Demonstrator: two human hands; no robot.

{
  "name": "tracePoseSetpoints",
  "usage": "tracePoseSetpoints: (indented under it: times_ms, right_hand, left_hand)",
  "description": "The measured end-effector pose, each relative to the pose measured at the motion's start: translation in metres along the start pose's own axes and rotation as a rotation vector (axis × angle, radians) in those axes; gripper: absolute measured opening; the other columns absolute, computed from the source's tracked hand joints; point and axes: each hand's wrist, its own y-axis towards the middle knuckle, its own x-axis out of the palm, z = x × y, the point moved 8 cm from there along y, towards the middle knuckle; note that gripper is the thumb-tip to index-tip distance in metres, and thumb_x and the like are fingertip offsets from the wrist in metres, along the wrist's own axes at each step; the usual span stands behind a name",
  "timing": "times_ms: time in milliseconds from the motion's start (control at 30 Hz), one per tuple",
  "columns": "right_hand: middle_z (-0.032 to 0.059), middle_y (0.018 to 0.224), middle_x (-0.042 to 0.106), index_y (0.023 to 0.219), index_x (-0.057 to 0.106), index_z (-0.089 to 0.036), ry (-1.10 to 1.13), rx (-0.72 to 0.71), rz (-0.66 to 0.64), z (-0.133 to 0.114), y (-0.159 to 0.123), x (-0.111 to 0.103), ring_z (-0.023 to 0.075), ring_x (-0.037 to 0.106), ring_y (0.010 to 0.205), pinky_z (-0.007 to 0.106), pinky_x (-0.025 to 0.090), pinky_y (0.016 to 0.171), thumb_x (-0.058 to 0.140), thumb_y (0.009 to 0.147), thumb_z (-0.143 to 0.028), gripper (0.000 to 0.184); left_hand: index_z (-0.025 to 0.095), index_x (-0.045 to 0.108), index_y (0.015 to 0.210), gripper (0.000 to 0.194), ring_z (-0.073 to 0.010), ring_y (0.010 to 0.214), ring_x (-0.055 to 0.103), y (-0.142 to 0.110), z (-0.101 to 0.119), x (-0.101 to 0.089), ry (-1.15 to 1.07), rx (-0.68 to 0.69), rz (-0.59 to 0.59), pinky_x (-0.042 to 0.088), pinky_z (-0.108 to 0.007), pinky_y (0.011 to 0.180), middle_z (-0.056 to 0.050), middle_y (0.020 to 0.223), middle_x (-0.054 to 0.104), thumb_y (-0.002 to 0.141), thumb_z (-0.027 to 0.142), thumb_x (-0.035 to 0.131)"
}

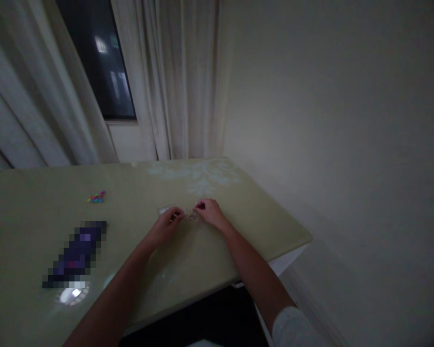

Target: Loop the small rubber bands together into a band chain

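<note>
Over the table (pixel 246 241), my left hand (pixel 166 222) is closed in a pinch at the left side of a small cluster of pale, thin pieces (pixel 191 216). My right hand (pixel 209 211) pinches at the upper right of the same cluster. Whatever lies between the fingertips of either hand is too small to make out. Partly behind my left hand is a flat, shiny, clear-looking piece (pixel 162 210), perhaps a small bag; its kind is not certain.
A little heap of bright coloured pieces (pixel 96 197) lies farther back on the left. Nearer, a dark flat object (pixel 75 254) is blurred by pixels. Curtains (pixel 188 82) and a dark window (pixel 101 62) stand behind the table, and a wall (pixel 340 144) runs along the right.
</note>
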Motion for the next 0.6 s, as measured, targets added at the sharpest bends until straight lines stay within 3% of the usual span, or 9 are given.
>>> tracePoseSetpoints:
  times_ms: [133, 600]
  right_hand:
    - [0.0067, 0.082, 0.079, 0.084, 0.082, -0.019, -0.016, -0.016, -0.018, -0.003, -0.001, 0.0, 0.0177, 0.068, 0.073, 0.027, 0.045, 0.068, 0.08, 0.086, -0.019, 0.003]
    - [0.0031, 0.076, 0.075, 0.083, 0.083, -0.019, -0.079, -0.107, -0.123, -0.011, -0.003, 0.007, 0.0151, 0.063, 0.069, 0.025, 0.04, 0.066, 0.082, 0.085, -0.017, 0.003]
  left_hand:
    - [0.015, 0.068, 0.101, 0.03, -0.0139, 0.071, 0.066, -0.001, -0.001, -0.01, -0.169, -0.05, 0.031, 0.057, -0.031, 0.068, 0.0, 0.087, 0.068, 0.104, 0.045, 0.063]
    - [0.015, 0.069, 0.103, 0.021, -0.0145, 0.075, 0.069, -0.003, -0.011, -0.017, -0.54, -0.17, 0.156, 0.06, -0.032, 0.071, -0.001, 0.092, 0.071, 0.1, 0.036, 0.07]
